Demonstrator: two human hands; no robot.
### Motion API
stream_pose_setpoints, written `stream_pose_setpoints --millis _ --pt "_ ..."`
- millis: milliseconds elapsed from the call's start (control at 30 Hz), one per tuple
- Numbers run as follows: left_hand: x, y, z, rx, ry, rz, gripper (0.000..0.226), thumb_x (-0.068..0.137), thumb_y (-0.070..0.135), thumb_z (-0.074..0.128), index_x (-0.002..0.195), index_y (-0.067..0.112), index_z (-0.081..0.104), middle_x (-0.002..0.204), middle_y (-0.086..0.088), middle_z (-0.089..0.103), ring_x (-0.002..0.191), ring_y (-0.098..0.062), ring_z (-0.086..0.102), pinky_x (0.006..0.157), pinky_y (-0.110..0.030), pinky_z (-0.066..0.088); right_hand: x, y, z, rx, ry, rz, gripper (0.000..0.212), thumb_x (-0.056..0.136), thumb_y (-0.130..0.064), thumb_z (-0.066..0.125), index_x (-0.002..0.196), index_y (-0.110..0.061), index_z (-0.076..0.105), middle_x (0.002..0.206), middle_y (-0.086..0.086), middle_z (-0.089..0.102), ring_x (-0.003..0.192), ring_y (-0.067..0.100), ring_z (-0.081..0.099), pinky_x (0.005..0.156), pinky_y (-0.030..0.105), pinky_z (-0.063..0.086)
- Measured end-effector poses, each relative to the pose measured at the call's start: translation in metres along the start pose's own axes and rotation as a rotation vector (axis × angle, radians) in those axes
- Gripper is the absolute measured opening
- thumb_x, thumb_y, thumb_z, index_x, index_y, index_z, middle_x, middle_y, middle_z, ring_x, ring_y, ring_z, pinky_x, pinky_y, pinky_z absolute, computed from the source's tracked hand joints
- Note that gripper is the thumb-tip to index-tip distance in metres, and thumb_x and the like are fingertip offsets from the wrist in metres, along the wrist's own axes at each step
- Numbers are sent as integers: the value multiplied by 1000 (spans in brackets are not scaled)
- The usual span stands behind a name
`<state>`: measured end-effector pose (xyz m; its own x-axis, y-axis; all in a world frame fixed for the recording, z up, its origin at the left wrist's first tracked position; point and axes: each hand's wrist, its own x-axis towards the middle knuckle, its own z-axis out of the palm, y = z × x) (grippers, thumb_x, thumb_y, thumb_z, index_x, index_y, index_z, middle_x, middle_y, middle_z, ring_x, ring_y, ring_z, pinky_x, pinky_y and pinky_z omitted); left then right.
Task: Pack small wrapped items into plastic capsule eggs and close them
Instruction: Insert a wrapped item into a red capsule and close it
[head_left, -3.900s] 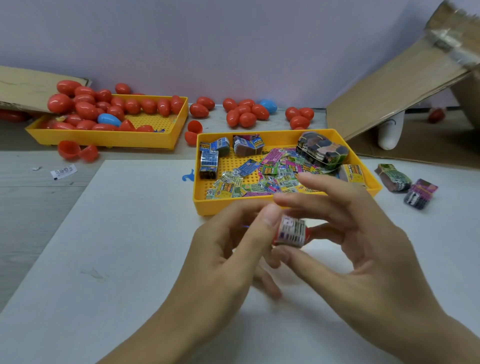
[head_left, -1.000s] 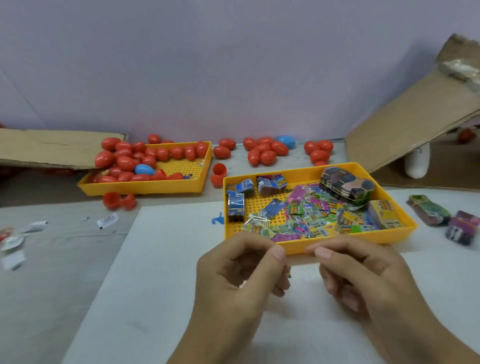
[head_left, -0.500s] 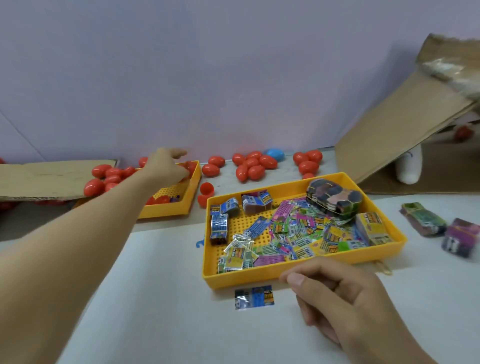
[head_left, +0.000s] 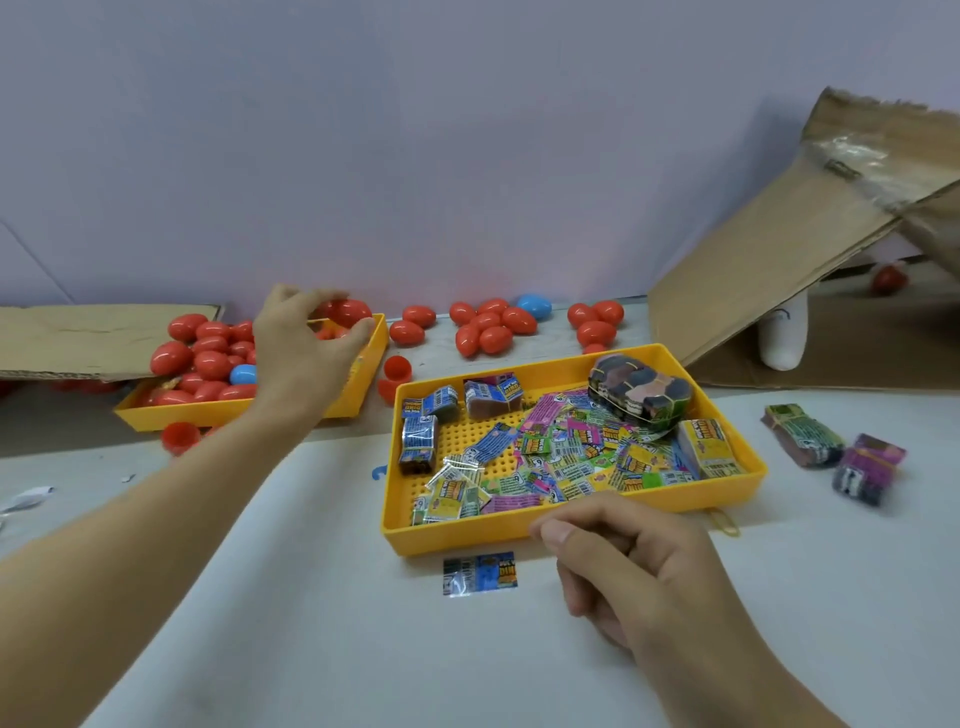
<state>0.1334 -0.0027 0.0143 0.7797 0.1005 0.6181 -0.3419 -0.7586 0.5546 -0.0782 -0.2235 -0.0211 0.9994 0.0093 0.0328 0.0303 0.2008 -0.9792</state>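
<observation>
Left hand (head_left: 304, 345) now curled over a red egg (head_left: 349, 310) at the egg tray's (head_left: 363, 384) far right corner, right hand (head_left: 631, 564) kept loosely curled, nothing held, wrapper (head_left: 479, 573) print unreadable

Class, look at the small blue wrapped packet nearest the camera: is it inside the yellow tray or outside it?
Outside. The small blue wrapped packet lies flat on the white table surface, just in front of the yellow plastic tray's near wall, untouched by either hand.

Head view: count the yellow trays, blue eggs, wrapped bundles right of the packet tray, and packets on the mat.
Yellow trays: 2
Blue eggs: 2
Wrapped bundles: 2
Packets on the mat: 1
Total: 7
</observation>
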Motion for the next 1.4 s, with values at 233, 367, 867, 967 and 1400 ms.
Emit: stream_pose_setpoints --millis 233,367,867,967,1400 --pt "-112 86 -39 -801 -292 -181 59 68 8 86 117 31 61 99 6 72 84 -11 70 73 -25 59 -4 -3 2 38 33 -3 28 68 -35 76 79 -9 74 52 6 50 41 7 35 39 14 27" --pt "-163 104 -43 -958 -491 -220 39 64 22 81 101 23 68 97 -8 74 78 -22 64 69 -32 53 -3 -6 2 77 62 -16 28 83 -32 73 64 -12 66 53 8 49 40 12 30 38 18 24" --pt "-182 97 -49 -1150 -697 -465 35 77 36 69 107 19 75 60 -8 57 47 -23 54 43 -23 42 -9 -6 1 -47 23 -17 47 90 -48 65 61 -11 64 48 8 52 35 12 30 36 15 27" --pt "-182 97 -48 -1178 -672 -544 26 78 40 69 88 16 68 63 -11 54 32 -23 50 34 -18 35 -11 -5 1 -73 66 -32 50 84 -50 60 61 -5 60 47 9 52 33 12 29 35 14 26" --pt "-178 97 -47 -1230 -732 -665 58 79 64 52 76 7 64 58 -18 53 30 -23 49 32 -19 38 -19 -2 1 -160 1 -227 34 73 -19 76 106 -27 77 72 8 72 51 18 62 42 20 43"
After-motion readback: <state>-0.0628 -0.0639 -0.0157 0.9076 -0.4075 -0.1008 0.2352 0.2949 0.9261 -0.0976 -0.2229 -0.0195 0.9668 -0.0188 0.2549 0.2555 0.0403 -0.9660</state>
